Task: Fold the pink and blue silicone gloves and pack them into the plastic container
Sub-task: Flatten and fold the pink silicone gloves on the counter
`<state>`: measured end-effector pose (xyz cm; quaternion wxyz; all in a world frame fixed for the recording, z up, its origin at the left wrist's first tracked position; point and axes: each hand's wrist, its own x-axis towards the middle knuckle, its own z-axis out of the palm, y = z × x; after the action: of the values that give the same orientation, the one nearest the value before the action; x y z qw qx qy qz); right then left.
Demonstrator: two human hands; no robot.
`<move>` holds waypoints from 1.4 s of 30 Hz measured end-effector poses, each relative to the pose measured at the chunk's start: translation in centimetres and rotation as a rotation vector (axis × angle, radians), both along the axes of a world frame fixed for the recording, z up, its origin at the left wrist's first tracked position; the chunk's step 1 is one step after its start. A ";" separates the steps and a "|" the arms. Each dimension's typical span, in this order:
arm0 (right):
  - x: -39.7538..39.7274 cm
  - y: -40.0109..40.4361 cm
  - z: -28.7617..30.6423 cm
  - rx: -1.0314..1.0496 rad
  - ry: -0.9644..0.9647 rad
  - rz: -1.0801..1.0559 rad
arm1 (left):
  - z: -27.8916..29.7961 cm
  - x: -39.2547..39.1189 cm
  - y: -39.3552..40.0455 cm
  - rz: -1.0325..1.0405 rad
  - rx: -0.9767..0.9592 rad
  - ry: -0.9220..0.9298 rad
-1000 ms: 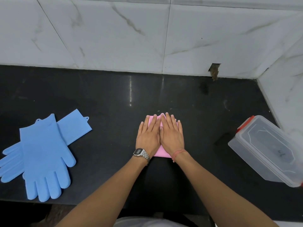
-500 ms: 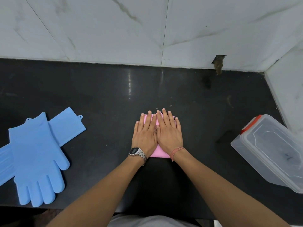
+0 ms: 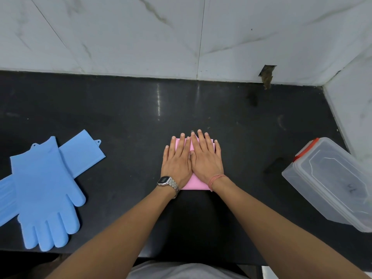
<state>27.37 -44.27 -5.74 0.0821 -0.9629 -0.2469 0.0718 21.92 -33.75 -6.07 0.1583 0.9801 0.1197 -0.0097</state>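
Note:
The folded pink gloves [image 3: 195, 184] lie in the middle of the black counter, mostly hidden under my palms. My left hand [image 3: 177, 160] and my right hand [image 3: 206, 158] press flat on them side by side, fingers stretched out and pointing to the wall. Two blue gloves [image 3: 44, 184] lie unfolded and crossed over each other at the left, fingers toward the counter's front edge. The clear plastic container [image 3: 332, 184] with a lid on it and a red clip sits tilted at the right.
The black counter [image 3: 120, 121] meets a white marble wall [image 3: 181, 37] at the back and another on the right. A small hole [image 3: 267, 74] breaks the back wall near the corner. The counter's front edge runs just below my forearms.
My hands stay pressed on the pink gloves. The view has tipped slightly, so the blue gloves and container sit a bit differently in the picture.

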 end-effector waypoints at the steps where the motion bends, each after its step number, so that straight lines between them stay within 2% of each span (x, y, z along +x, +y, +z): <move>1: 0.0 0.0 0.1 -0.003 -0.001 0.002 | 0.0 0.0 0.0 -0.001 0.007 0.001; 6: -0.2 -0.1 0.8 -0.012 -0.009 0.029 | 0.7 -0.1 0.1 -0.035 0.108 0.014; 10: -1.7 -0.4 1.5 0.015 -0.056 -0.011 | 1.5 -0.7 -0.6 -0.158 0.267 -0.025; 14: -4.6 -1.3 1.0 0.127 0.029 -0.058 | 0.9 -1.9 -0.9 -0.176 0.162 0.002; 18: -4.3 -1.2 0.4 0.120 0.012 -0.063 | 0.5 -1.8 -0.2 -0.153 0.099 -0.007; 33: -3.1 -0.9 -0.4 0.103 -0.008 -0.053 | -0.2 -0.9 0.3 -0.123 0.056 -0.019; 42: -3.2 -1.4 1.3 0.132 0.096 -0.028 | 0.7 -0.9 0.1 -0.158 0.107 0.017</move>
<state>24.22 -45.64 -4.40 0.1581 -0.9541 -0.2336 0.1003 21.04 -33.60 -5.37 0.1036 0.9934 0.0438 -0.0241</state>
